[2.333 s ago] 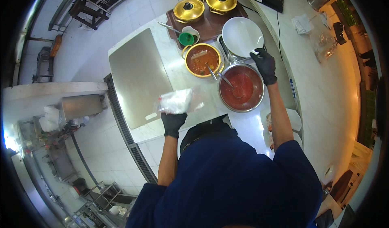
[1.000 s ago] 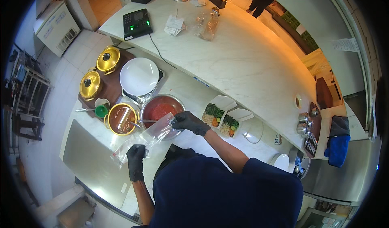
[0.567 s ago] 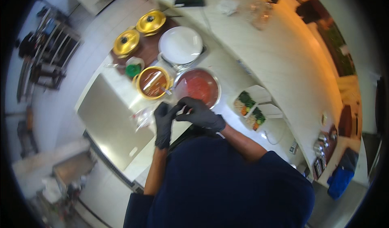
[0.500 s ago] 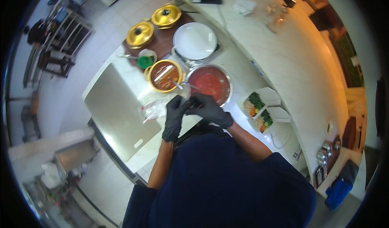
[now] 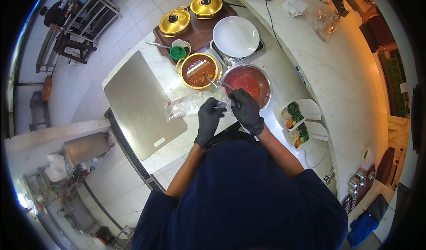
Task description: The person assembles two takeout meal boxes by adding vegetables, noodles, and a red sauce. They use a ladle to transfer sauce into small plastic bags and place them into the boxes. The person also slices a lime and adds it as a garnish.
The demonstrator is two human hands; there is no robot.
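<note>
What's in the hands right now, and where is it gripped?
A clear plastic bag: the left hand and right hand pinch it near its right-hand end.

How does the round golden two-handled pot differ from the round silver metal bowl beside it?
The golden two-handled pot is narrower than the silver metal bowl. The pot holds orange-brown soup with pieces; the bowl holds redder sauce. Both are round and uncovered, with a metal utensil in each.

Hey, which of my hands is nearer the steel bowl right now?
Right. Your right hand overlaps the near rim of the steel bowl in this view; your left hand is apart from it, to the left and closer to your body.
</note>
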